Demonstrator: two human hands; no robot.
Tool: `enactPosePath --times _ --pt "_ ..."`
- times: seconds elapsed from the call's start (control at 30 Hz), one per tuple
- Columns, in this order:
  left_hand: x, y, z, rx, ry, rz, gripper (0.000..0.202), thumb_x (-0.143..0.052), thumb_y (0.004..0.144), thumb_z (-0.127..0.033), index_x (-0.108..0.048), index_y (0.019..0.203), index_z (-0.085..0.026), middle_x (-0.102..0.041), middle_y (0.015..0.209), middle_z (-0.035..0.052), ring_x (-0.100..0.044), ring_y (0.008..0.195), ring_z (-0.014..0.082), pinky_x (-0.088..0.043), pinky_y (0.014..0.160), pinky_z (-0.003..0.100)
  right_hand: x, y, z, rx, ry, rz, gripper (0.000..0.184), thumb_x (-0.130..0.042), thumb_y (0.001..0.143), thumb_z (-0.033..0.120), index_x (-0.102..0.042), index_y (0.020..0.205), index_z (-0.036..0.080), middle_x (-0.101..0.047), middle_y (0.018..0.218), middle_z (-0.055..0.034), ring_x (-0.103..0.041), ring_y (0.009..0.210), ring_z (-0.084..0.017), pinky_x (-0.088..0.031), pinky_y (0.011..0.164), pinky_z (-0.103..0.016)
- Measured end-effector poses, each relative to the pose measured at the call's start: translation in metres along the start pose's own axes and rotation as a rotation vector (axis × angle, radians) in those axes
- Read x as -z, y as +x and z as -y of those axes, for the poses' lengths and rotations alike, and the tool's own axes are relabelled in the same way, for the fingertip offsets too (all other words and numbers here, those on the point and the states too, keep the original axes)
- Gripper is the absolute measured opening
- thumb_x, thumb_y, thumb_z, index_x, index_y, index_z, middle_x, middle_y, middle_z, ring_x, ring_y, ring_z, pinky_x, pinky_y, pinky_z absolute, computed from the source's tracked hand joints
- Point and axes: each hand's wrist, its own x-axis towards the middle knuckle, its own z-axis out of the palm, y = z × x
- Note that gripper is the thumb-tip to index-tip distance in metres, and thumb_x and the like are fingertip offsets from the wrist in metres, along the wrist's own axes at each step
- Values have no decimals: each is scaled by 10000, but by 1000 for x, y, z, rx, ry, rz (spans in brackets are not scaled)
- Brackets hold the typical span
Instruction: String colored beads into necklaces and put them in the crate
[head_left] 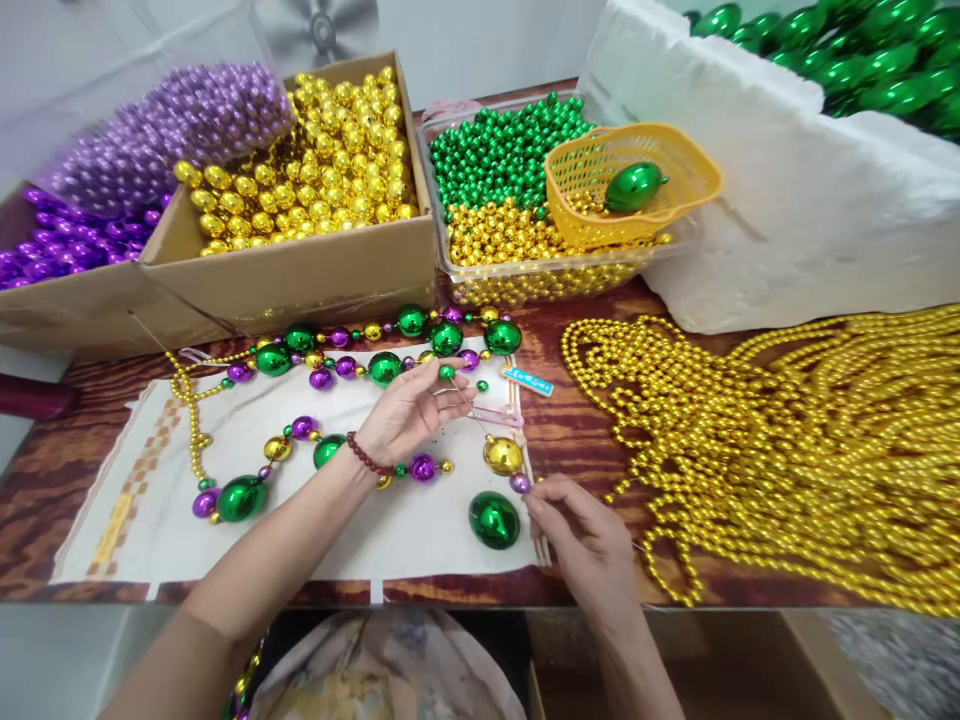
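Left fingers [456,411] pinch small green bead [447,373]; right fingers [543,515] closed on small purple bead [519,483], presumably tensioning strand [469,408] between.

There is one left hand [411,412], one right hand [589,535] and one beaded bracelet [367,458]. One white cloth [171,515], one yellow basket [600,234], one clear plastic tub [480,270] and one fan [322,30] are in view. The basket holds one large green bead [632,187]; one lies loose on the cloth.
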Motion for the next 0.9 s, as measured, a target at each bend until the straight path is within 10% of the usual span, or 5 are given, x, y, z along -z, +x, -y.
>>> enactPosePath --times 0.9 --pt "-15 -6 22 -121 112 -128 237 -780 779 -260 -664 957 -157 -716 880 31 -723 841 166 -536 869 328 -16 4 -2 -133 -3 -98 210 -601 893 308 -639 719 197 -545 573 23 -510 509 -118 -403 507 -230"
